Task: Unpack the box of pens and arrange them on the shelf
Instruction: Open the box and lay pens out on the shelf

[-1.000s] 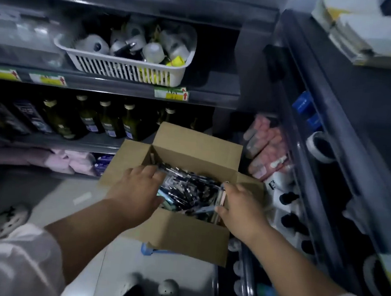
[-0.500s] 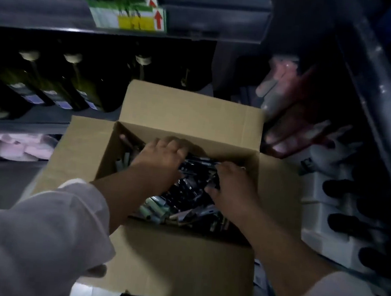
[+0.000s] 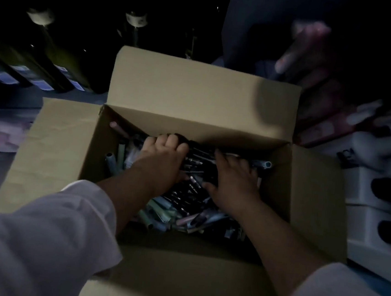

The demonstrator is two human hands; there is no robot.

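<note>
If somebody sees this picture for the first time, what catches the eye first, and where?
An open cardboard box fills the middle, with a heap of pens inside. Both hands reach in: the left hand curls its fingers over the dark pens at the far side, the right hand lies spread on them beside it. Dark bottles line the upper left.

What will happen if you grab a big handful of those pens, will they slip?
Probably some would slip: the pens look like smooth, thin tubes lying loose and crisscrossed in the box. Each one is likely stiff and light. Laid flat, the round ones may roll.
</note>
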